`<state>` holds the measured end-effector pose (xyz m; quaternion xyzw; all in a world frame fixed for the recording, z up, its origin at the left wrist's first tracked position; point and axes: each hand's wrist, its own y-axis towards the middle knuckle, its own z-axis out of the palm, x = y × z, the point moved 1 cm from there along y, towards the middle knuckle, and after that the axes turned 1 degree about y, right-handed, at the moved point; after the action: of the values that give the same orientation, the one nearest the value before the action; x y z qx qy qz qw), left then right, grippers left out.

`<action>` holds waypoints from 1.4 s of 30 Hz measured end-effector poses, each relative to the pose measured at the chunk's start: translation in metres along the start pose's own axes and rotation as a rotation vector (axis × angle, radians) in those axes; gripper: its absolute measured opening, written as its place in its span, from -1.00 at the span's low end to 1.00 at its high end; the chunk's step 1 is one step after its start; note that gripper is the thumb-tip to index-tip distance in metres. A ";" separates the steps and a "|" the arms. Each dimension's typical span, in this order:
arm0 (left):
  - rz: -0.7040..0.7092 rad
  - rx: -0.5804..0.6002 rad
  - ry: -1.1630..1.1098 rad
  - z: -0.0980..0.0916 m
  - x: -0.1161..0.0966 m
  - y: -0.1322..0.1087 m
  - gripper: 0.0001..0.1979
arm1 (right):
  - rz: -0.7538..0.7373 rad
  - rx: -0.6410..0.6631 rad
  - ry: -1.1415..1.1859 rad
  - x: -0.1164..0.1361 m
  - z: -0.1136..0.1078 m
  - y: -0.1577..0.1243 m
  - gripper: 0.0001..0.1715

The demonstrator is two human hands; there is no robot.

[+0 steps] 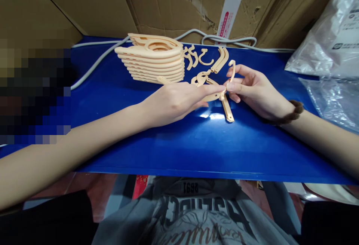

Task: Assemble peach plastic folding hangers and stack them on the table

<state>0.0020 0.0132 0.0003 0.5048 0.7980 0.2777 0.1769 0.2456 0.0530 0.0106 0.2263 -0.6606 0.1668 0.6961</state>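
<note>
My right hand (249, 86) pinches a beige plastic hook (232, 71) between thumb and fingers, its curved end pointing up. Palm down, my left hand (178, 101) lies over a beige hanger arm (211, 97); one end shows past the fingers, and the grip beneath is mostly hidden. The left index finger reaches to the foot of the hook. Below this meeting point, another flat hanger arm (227, 110) slants down toward the table; how the pieces join cannot be made out.
A stack of beige hanger pieces (153, 60) stands behind my left hand on the blue table (179, 147). Loose hooks (206, 58) and curved arms (220, 61) lie farther back. A white cable (95, 69), cardboard boxes (174, 9) and clear plastic bags (322, 39) border the work area.
</note>
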 end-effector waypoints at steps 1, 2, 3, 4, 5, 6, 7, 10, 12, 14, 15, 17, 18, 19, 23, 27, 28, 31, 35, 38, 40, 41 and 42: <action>0.001 -0.001 0.006 0.000 0.000 0.000 -0.64 | 0.002 0.005 -0.002 0.000 0.000 0.000 -0.58; 0.003 -0.002 0.012 0.000 -0.001 0.000 -0.64 | 0.005 0.011 -0.004 0.000 0.000 0.000 -0.57; 0.005 -0.005 0.017 0.000 -0.001 0.000 -0.64 | 0.007 0.016 -0.005 0.000 0.000 0.000 -0.57; 0.007 -0.006 0.021 0.000 -0.002 0.001 -0.64 | 0.007 0.018 -0.004 0.000 0.000 0.000 -0.56; 0.010 -0.007 0.023 0.000 -0.002 0.001 -0.64 | 0.005 0.018 -0.004 0.000 0.001 0.000 -0.56; 0.015 -0.011 0.025 0.000 -0.002 0.000 -0.64 | 0.003 0.014 -0.009 0.000 0.001 -0.001 -0.56; 0.019 -0.009 0.031 0.000 -0.002 0.000 -0.64 | 0.002 0.008 -0.017 0.000 0.001 -0.001 -0.56; 0.034 0.034 0.080 0.000 -0.001 -0.001 -0.65 | 0.006 -0.003 -0.042 0.001 0.002 -0.002 -0.55; 0.052 0.057 0.118 0.001 -0.001 -0.002 -0.65 | 0.012 -0.004 -0.047 0.001 0.002 -0.003 -0.51; 0.080 0.050 0.139 0.001 -0.001 -0.002 -0.66 | 0.016 -0.008 -0.048 0.000 0.003 -0.003 -0.47; 0.090 0.039 0.144 0.001 -0.001 -0.002 -0.67 | 0.018 -0.012 -0.050 0.000 0.003 -0.003 -0.46; 0.103 0.021 0.157 0.002 -0.001 -0.002 -0.68 | 0.020 -0.023 -0.054 0.000 0.002 -0.003 -0.44; 0.107 0.016 0.168 0.002 -0.001 -0.002 -0.68 | 0.019 -0.027 -0.054 0.000 0.002 -0.004 -0.44; 0.106 0.016 0.186 0.002 0.000 -0.001 -0.69 | 0.015 -0.032 -0.056 -0.001 0.003 -0.004 -0.44; 0.122 0.026 0.287 0.002 0.001 -0.001 -0.71 | -0.030 -0.054 -0.095 -0.001 0.004 -0.005 -0.49; 0.117 0.069 0.339 0.004 0.002 0.000 -0.69 | -0.069 -0.053 -0.109 -0.001 0.006 -0.005 -0.50; 0.104 0.086 0.342 0.004 0.002 0.000 -0.68 | -0.066 -0.052 -0.101 -0.001 0.006 -0.005 -0.50; 0.085 0.082 0.312 0.004 0.003 0.001 -0.67 | -0.029 -0.056 -0.066 -0.001 0.004 -0.004 -0.52; 0.089 -0.004 0.209 0.002 0.001 0.001 -0.71 | 0.008 -0.018 -0.009 0.001 0.000 -0.002 -0.55; 0.084 -0.027 0.131 0.001 0.000 0.001 -0.71 | 0.011 0.040 0.038 0.001 -0.002 0.000 -0.56; 0.086 -0.034 0.102 0.000 -0.001 0.002 -0.71 | 0.010 0.063 0.049 0.002 -0.004 0.000 -0.55; 0.089 -0.040 0.095 0.000 -0.001 0.002 -0.71 | 0.010 0.069 0.047 0.002 -0.004 0.000 -0.55; 0.093 -0.048 0.088 0.000 -0.001 0.002 -0.72 | 0.010 0.075 0.044 0.002 -0.004 -0.001 -0.55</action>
<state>0.0043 0.0129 0.0017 0.5243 0.7737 0.3266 0.1407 0.2497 0.0548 0.0127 0.2453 -0.6396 0.2000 0.7006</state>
